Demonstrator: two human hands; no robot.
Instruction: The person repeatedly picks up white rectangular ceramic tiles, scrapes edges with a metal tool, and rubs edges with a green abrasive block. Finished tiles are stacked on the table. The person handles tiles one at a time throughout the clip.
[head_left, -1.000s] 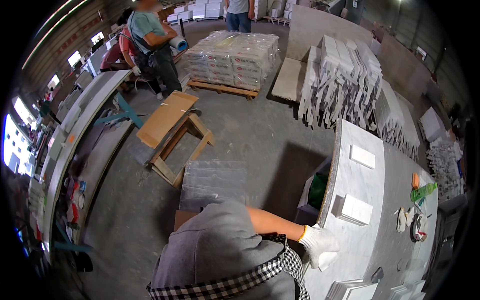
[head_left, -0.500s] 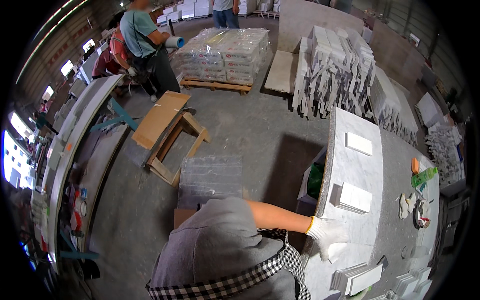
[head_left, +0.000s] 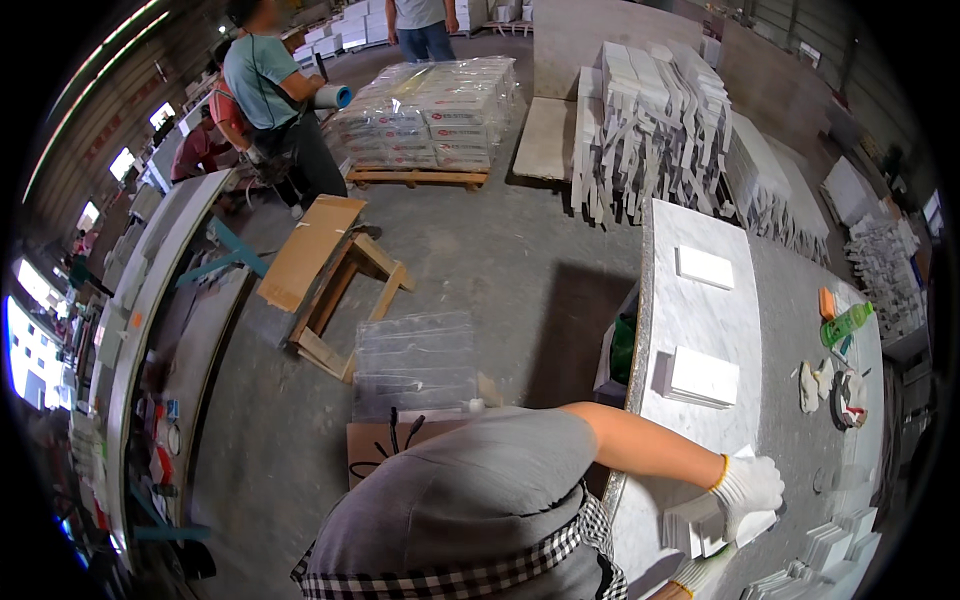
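Observation:
My left hand point(head_left: 750, 492), in a white knitted glove with a yellow cuff, reaches across the marble slab point(head_left: 680, 317) at the right. Its fingers bend over the far-right end of a leaning stack of white tiles point(head_left: 688, 532) and grip a tile there. Below that stack my right hand point(head_left: 708, 568), gloved likewise, shows only in part at the lower edge; its fingers are hidden. Farther up the slab lie a flat pile of white tiles point(head_left: 703, 377) and another white tile block point(head_left: 705, 267).
Right of the slab, the grey table holds a green bottle point(head_left: 847, 325), an orange block point(head_left: 827, 303), used gloves point(head_left: 815, 385) and more tile stacks point(head_left: 825, 550). A wooden frame point(head_left: 375, 280) stands on the floor. A wrapped pallet point(head_left: 430, 115) and other people are behind.
My left hand has moved right, from the slab's near edge to the leaning tile stack. My right hand has come into view below it. The whole view has shifted slightly.

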